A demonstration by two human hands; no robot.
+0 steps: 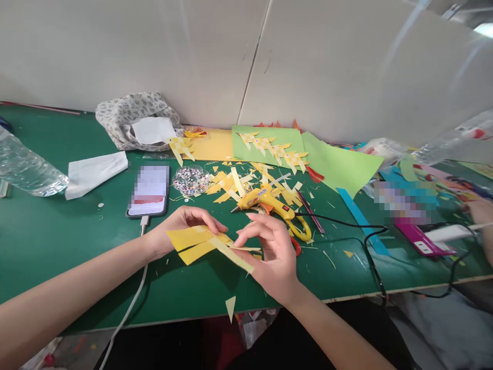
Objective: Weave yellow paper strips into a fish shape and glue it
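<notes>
Yellow paper strips [196, 251], crossed over each other, are held above the green worktop [38, 246]: the left hand [188, 218] has its fingers closed on their far edge, the right hand [273, 252] pinches their pale ends between nearly closed fingers

Yellow paper strips [195, 252], green table [46, 241]

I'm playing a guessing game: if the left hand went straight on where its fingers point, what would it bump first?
Probably the right hand, also holding the yellow paper strips; depth is hard to judge.
</notes>
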